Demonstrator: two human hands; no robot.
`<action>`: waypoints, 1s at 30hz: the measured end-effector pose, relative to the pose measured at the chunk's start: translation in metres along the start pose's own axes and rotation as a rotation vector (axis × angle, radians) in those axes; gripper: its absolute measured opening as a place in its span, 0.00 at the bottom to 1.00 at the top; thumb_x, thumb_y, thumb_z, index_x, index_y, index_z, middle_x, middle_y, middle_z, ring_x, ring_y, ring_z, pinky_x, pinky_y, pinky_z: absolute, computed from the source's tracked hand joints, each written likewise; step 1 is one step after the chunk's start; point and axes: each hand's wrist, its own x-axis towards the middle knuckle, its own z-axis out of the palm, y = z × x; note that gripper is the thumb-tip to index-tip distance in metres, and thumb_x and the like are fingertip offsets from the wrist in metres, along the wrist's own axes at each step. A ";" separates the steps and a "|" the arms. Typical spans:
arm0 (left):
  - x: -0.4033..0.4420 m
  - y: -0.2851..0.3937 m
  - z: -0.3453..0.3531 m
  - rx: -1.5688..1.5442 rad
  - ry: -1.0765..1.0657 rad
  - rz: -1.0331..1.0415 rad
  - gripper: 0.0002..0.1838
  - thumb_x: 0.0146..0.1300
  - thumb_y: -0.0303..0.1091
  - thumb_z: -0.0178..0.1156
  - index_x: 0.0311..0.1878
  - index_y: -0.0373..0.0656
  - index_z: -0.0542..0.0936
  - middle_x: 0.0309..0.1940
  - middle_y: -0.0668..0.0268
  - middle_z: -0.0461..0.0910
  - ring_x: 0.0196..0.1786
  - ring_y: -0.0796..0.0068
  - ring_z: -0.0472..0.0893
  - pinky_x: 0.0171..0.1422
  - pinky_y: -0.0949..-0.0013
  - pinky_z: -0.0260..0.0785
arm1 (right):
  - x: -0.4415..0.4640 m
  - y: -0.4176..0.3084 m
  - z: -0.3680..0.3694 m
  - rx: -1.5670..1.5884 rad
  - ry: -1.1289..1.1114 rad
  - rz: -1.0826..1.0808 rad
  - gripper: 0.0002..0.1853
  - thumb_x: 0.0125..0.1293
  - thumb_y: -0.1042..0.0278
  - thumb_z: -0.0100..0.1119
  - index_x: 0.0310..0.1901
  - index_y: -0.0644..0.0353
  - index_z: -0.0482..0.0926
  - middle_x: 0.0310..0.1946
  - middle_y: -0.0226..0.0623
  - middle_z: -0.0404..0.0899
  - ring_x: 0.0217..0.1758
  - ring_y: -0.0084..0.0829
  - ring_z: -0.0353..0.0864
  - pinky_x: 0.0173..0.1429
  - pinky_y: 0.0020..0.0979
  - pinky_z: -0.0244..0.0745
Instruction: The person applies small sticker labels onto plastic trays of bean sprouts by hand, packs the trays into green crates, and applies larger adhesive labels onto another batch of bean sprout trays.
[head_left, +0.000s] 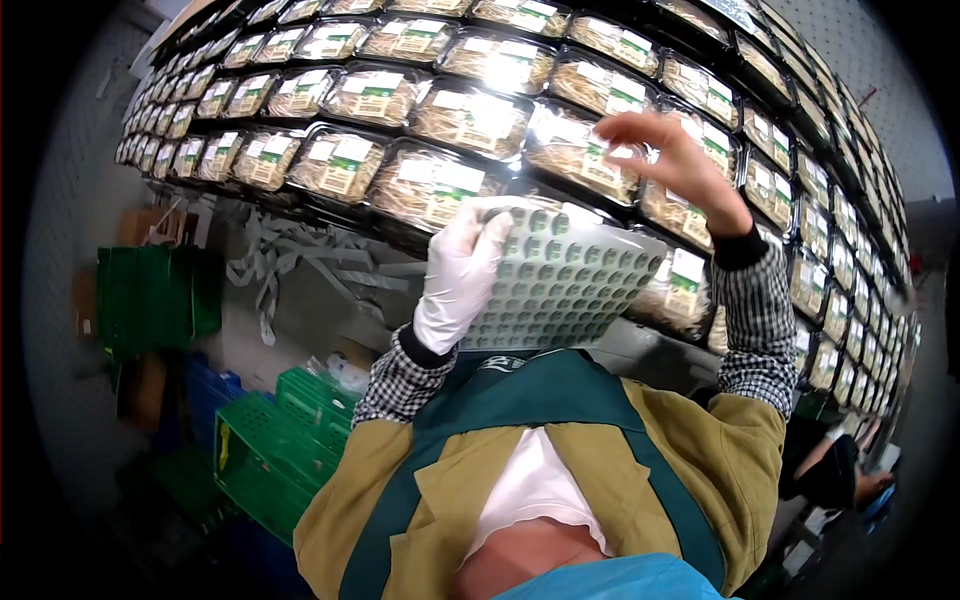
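My left hand [462, 270], in a white glove, grips the upper left edge of a sheet of round green stickers [565, 285]. The sheet tilts in front of my chest, with rows of small labels on a pale backing. My bare right hand [675, 165] is raised over the packed trays to the right of the sheet, its fingers curved and apart from the thumb. I cannot make out anything between them. Below that hand lies a clear-lidded black tray [580, 155] of pale, stringy food with white and green labels.
Many similar trays [340, 162] stand in rows across the wide table. Left of me are green crates [275, 450], a green box [150, 300] and tangled white strips [300, 255] below the table edge. Part of another person [835, 465] shows at the lower right.
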 end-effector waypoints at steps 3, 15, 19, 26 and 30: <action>0.001 0.002 -0.029 0.041 -0.031 0.010 0.09 0.69 0.33 0.56 0.44 0.36 0.78 0.27 0.69 0.79 0.30 0.88 0.72 0.36 0.79 0.67 | -0.003 -0.079 0.071 -0.263 -0.041 -0.137 0.23 0.55 0.62 0.68 0.53 0.58 0.77 0.46 0.35 0.79 0.44 0.29 0.79 0.50 0.32 0.78; 0.008 -0.013 -0.091 -0.229 -0.296 -0.112 0.11 0.71 0.33 0.53 0.47 0.35 0.79 0.32 0.73 0.79 0.35 0.88 0.72 0.40 0.80 0.67 | -0.008 -0.118 0.155 -0.020 0.343 -0.103 0.07 0.57 0.78 0.63 0.39 0.59 0.81 0.34 0.32 0.79 0.39 0.27 0.79 0.43 0.28 0.76; 0.004 -0.008 -0.104 -0.082 -0.544 -0.173 0.11 0.70 0.36 0.55 0.40 0.37 0.78 0.30 0.72 0.78 0.34 0.87 0.72 0.39 0.80 0.67 | -0.023 -0.012 0.048 0.309 0.643 0.267 0.16 0.68 0.65 0.55 0.56 0.57 0.75 0.39 0.33 0.81 0.45 0.22 0.80 0.50 0.27 0.78; 0.002 0.007 -0.119 -0.154 -0.635 -0.224 0.08 0.71 0.32 0.51 0.45 0.36 0.74 0.37 0.68 0.79 0.33 0.87 0.72 0.39 0.81 0.66 | -0.056 0.146 -0.038 -0.506 0.759 0.387 0.25 0.58 0.78 0.58 0.60 0.60 0.69 0.52 0.44 0.74 0.38 0.32 0.81 0.48 0.29 0.76; 0.004 0.012 -0.115 -0.108 -0.554 -0.246 0.08 0.72 0.31 0.48 0.47 0.38 0.73 0.37 0.69 0.77 0.34 0.89 0.69 0.41 0.82 0.63 | -0.070 0.160 -0.043 -1.094 0.870 0.303 0.28 0.58 0.82 0.57 0.62 0.61 0.67 0.49 0.45 0.72 0.44 0.35 0.79 0.52 0.31 0.74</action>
